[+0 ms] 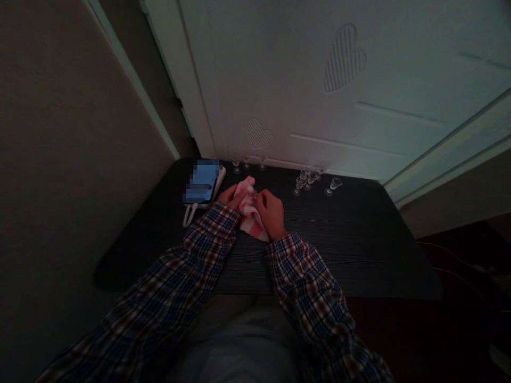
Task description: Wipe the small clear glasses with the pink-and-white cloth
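Observation:
A pink-and-white cloth (254,226) is bunched between my two hands above the middle of the dark table. My left hand (228,196) is closed on the cloth's left side. From the right, my right hand (272,211) curls its fingers against the cloth. Something clear, perhaps a small glass, shows faintly between the hands, but it is too dim to make out. Beyond my hands stand a few small stemmed glasses (236,166). Several more stemmed glasses (307,181) cluster to the right, and a single glass (334,185) stands apart from them.
The black wood-grain table (343,244) has rounded corners. On its left a phone (203,181) with a lit screen rests on a white device with a strap loop (190,215). A white panel with embossed hearts (259,133) rises behind the table, and a wall (80,159) is at left.

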Tool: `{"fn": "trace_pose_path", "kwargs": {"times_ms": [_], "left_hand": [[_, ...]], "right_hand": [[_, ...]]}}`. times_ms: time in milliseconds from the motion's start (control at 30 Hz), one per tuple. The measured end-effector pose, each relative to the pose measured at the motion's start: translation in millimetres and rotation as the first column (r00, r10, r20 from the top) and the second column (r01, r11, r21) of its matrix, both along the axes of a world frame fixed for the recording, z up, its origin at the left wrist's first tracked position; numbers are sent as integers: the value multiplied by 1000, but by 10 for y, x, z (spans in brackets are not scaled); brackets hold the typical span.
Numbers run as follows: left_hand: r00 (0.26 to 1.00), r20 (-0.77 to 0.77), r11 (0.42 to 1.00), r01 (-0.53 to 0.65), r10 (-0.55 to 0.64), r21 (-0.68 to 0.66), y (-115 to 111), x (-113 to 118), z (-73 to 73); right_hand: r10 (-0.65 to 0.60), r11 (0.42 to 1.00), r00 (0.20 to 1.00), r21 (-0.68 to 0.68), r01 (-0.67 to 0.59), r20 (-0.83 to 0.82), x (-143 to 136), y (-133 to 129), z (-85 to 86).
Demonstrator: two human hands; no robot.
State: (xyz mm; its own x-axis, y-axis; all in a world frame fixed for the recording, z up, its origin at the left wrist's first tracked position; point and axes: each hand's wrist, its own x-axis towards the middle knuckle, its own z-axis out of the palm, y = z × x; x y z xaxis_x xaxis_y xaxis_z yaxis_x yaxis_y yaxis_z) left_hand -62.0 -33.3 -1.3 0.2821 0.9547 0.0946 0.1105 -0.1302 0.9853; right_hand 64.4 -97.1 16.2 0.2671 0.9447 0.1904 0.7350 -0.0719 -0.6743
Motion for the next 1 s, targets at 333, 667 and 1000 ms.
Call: {"fn": "trace_pose_path", "kwargs": {"times_ms": [333, 667, 1000], "left_hand": [[997, 70, 998, -11, 15, -66, 39, 15, -3], [996, 77, 993, -36, 45, -109, 30, 28, 38], [998, -52, 1000, -23, 22, -16, 34, -20, -21]], "right_hand": [[9, 1000, 1000, 10, -9, -20, 2, 11, -21], [29, 1000, 999, -3, -29, -13, 9, 18, -26], [69, 997, 997, -27, -68, 40, 1, 28, -48]]}}
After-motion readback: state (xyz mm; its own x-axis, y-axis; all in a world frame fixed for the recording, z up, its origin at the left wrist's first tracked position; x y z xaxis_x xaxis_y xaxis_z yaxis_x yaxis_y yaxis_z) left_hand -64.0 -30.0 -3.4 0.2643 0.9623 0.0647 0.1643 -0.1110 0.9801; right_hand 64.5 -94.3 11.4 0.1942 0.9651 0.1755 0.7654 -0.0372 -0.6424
